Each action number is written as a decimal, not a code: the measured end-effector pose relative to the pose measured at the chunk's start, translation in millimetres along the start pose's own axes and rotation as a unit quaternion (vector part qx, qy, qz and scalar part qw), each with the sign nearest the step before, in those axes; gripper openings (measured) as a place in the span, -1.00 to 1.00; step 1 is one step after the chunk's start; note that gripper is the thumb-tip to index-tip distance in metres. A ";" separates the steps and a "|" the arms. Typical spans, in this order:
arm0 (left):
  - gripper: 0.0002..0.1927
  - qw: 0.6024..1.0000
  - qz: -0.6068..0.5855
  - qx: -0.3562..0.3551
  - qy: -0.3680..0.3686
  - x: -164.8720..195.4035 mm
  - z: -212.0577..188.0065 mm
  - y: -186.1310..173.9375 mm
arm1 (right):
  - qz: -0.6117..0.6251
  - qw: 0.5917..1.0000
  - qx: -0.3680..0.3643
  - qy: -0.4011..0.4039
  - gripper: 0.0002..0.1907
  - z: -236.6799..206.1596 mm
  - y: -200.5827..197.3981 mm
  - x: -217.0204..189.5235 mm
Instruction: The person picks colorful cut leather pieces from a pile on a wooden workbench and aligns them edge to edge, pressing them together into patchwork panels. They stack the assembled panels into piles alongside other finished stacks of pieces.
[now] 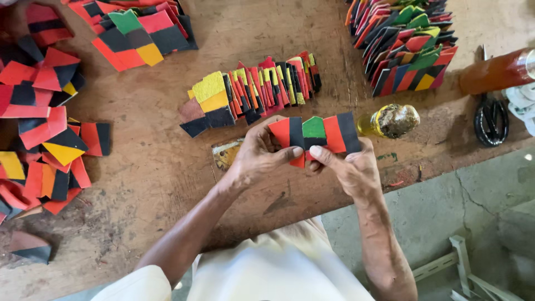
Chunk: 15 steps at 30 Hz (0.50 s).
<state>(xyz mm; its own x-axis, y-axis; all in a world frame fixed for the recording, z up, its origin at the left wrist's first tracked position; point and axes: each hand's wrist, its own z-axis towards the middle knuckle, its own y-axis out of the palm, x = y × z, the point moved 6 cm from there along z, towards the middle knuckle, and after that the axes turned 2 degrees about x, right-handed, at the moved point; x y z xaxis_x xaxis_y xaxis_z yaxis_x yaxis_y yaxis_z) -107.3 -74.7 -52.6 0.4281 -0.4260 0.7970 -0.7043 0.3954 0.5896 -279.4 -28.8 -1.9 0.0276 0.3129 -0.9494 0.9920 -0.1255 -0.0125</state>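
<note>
Both hands are holding one patchwork piece (315, 135) of red, black and green leather above the wooden workbench (156, 167). Left hand (257, 153) is pinching its left edge, right hand (348, 167) is pressing the lower middle with the thumb. Strips could shift apart, I think, if the thumb pressure is uneven.

At twelve to one o'clock, the stack of coloured leather pieces (409, 42) runs off the top edge. At three o'clock, the orange bottle (497, 71) and white cloth (523, 100) are cut by the right edge. The left hand (259, 155) hides part of the glue-stained tin (225, 153).
</note>
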 end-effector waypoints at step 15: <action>-0.42 0.999 0.021 -0.013 -0.038 -1.0 2.4 -2.7 | -0.041 0.999 0.001 0.017 -0.73 3.5 2.9 2.0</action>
<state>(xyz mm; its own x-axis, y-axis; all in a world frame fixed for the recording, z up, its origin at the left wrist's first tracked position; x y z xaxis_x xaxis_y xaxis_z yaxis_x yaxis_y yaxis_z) -107.3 -77.3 -55.3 0.3531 -0.4682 0.8100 -0.7060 0.4347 0.5591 -277.0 -31.8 -4.9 -0.0487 0.3542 -0.9339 0.9909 -0.1005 -0.0898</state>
